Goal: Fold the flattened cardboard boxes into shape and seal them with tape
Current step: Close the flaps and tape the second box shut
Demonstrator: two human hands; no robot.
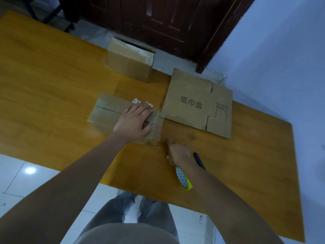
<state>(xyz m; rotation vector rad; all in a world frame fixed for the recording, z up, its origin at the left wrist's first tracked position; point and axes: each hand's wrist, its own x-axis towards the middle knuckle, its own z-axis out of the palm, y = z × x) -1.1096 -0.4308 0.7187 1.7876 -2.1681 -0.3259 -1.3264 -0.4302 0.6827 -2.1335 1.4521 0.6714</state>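
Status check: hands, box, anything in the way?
Left hand flat on folded box, holding flaps. Right hand gripping tape roll. Black pen beside it; flat cardboard waiting right of box.

From my end, the left half of the table (44, 85) is bare wood, lots of room to slide a hand. The middle is crowded: the folded box (109, 111), with a flat cardboard sheet (195, 103) just beside it on the right and a taped-up box (130, 64) behind. A tape roll (182, 178) and black pen (199, 161) crowd the near edge.
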